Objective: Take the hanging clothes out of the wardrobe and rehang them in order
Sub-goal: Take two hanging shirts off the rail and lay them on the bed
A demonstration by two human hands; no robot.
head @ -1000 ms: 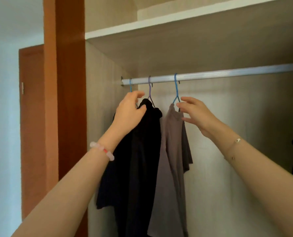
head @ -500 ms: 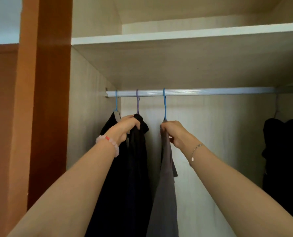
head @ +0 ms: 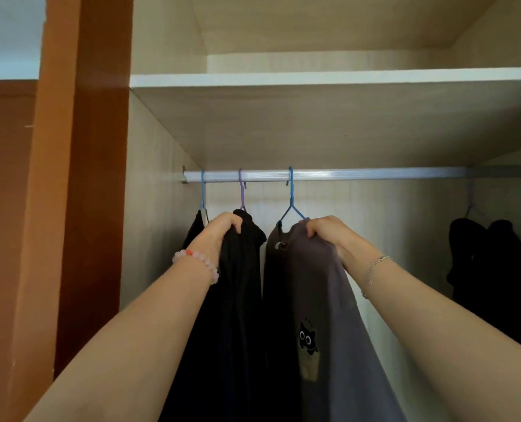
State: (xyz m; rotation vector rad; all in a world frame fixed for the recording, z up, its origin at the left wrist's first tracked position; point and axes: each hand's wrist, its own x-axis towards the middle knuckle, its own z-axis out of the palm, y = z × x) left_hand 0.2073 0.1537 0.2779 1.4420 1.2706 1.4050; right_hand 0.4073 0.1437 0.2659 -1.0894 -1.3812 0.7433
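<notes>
A pale wood-grain wardrobe (head: 161, 239) fills the centre and right of the frame. Its white-edged shelf (head: 314, 79) crosses the upper half, and a silver metal rail (head: 374, 174) spans the middle beneath it. A glossy orange-brown wooden panel (head: 79, 178) stands at the left. A pale blue-white wall (head: 9, 32) shows in the upper left, above a brown wooden surface (head: 3, 208). The interior's right side lies in shadow.

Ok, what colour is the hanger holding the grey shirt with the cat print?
Blue. The thin hanger on the metal rail shows clearest in the head view.
</notes>
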